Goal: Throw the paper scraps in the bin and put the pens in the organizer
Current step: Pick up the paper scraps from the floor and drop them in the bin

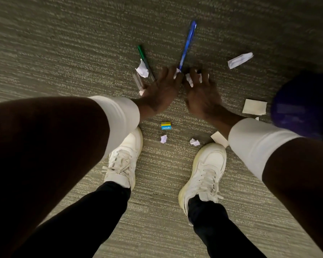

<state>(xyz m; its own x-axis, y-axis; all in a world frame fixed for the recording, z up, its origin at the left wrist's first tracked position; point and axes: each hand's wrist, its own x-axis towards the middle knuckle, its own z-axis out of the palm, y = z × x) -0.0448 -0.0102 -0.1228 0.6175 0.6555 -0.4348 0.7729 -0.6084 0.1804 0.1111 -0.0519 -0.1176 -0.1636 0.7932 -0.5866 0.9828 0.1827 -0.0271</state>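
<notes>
I am bent over a carpet floor. My left hand lies flat with its fingers spread, and its fingertips touch a small white scrap at the near tip of a blue pen. My right hand is beside it, fingers curled over crumpled white paper scraps. A green pen lies to the left, partly under a crumpled scrap. A clear pen or cap lies by my left thumb. More scraps sit at far right and near my shoes.
Cream paper pieces lie at right and by my right shoe. A small blue-and-yellow eraser box sits between my forearms. A blurred dark purple object stands at the right edge. My white shoes stand below.
</notes>
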